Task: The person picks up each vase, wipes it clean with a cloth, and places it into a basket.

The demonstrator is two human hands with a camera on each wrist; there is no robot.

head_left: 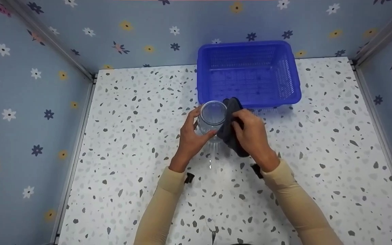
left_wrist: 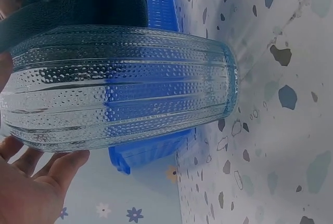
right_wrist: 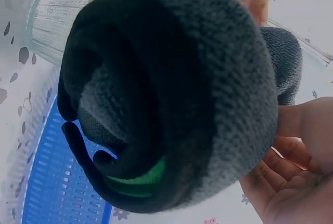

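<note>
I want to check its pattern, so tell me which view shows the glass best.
The left wrist view: the glass spans much of the picture side-on, its dotted surface plain. The head view shows it from above, its sides foreshortened; in the right wrist view, the cloth hides much of it.

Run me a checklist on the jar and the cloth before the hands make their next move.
1. Left hand holding the glass jar: ok, fingers and thumb around it near the top.
2. Right hand gripping the dark cloth: ok, thumb and fingers pinch it.
3. Cloth at the jar's outer side: ok, it lies along the side facing the right hand.
4. Jar open at the top: ok, nothing covers it in the head view.
5. Jar's base resting on the table: cannot tell, contact is unclear.
6. Blue basket upright beyond the jar: ok.
</note>
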